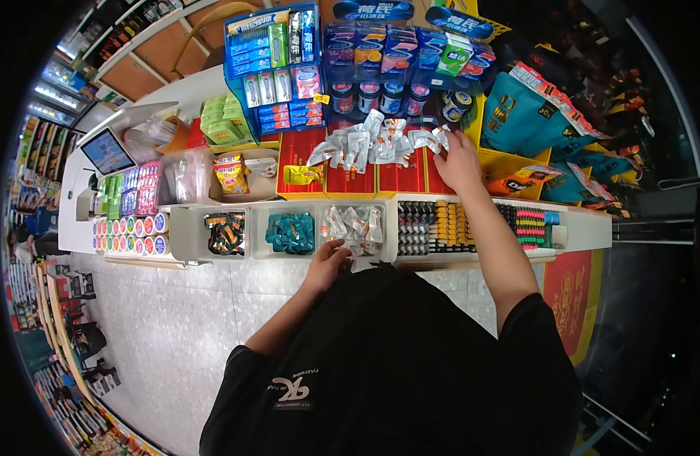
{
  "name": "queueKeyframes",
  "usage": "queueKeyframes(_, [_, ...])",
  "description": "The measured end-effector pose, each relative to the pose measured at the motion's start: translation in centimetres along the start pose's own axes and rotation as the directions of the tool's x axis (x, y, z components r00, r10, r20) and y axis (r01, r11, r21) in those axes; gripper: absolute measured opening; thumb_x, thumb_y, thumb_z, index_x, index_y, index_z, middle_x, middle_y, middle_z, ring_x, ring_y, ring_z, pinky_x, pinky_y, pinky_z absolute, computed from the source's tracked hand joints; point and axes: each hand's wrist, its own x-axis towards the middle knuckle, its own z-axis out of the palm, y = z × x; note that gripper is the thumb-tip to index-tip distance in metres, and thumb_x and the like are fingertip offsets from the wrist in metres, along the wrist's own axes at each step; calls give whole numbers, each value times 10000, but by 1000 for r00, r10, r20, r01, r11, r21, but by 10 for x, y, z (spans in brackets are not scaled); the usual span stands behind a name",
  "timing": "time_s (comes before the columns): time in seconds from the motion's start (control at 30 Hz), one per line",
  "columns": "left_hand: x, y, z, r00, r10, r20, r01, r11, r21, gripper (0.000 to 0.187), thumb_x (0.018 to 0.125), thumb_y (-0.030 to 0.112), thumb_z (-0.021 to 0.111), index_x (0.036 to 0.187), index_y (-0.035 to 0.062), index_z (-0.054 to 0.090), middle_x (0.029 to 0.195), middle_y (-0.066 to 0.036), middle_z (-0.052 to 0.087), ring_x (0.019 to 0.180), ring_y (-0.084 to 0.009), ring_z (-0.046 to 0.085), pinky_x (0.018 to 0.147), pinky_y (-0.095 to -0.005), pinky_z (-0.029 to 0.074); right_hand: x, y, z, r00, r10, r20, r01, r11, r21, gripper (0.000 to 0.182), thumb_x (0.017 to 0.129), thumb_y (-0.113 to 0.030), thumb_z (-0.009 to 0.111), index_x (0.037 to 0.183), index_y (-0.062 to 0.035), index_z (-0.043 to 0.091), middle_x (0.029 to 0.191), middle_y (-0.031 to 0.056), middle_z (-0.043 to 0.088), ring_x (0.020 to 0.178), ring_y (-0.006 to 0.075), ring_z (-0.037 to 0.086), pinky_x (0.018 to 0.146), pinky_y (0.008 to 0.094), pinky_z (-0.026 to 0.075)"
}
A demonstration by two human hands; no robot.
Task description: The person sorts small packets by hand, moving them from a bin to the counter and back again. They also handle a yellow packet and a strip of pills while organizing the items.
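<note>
Small silver foil packets (384, 142) lie in a loose pile on the red boxes (399, 178) at the back of the counter. At the pile's right end, my right hand (458, 161) has its fingers and thumb around a silver packet (427, 140). My left hand (329, 264) is low, at the front edge of a clear bin (386, 228) of similar silver packets (355, 226). Its fingers are loosely bent and the thumb is apart, with nothing visible in them.
Left of that bin stand bins of teal packets (290, 232) and dark packets (225, 232). To its right are rows of small black and yellow items (450, 226). Blue candy racks (278, 64) rise behind the pile. Large teal bags (528, 114) stand at right.
</note>
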Motion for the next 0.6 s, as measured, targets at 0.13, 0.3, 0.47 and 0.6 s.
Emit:
queueKeyframes(0.13, [3,-2,-4,1000,26,-4,-26,999,-23,459,941,165,597,1328,-27,443,1069,-104,638,862,-144,615,737,-252,484,5,-13,2,990,103,92,-103,995,-8,486,786,-211,664,1252,-100,583,1142,196,624,1066,375,590,915,465,480])
queueKeyframes(0.3, [-1,-2,-7,999,27,-43,-29,998,-50,456,940,166,599,1328,-17,445,1053,-99,644,847,-132,606,714,-246,473,-5,0,18,994,75,-83,-68,994,88,374,803,-91,647,1176,-85,617,1006,167,668,955,339,636,826,453,498])
queueKeyframes(0.47, [0,-2,-9,998,20,-65,-26,995,-98,460,935,159,608,1328,-15,445,1047,-105,648,830,-130,603,699,-243,472,-32,-55,-37,995,45,-92,2,888,461,211,881,-112,644,1077,-32,644,991,141,686,877,275,672,776,358,526])
queueKeyframes(0.6, [7,-1,-6,998,37,-41,-39,997,-59,465,935,156,609,1333,-18,442,1051,-112,646,829,-134,609,701,-246,479,-84,-107,-42,941,-338,12,268,768,582,251,823,-122,683,1066,-59,666,948,146,675,888,319,654,787,380,518])
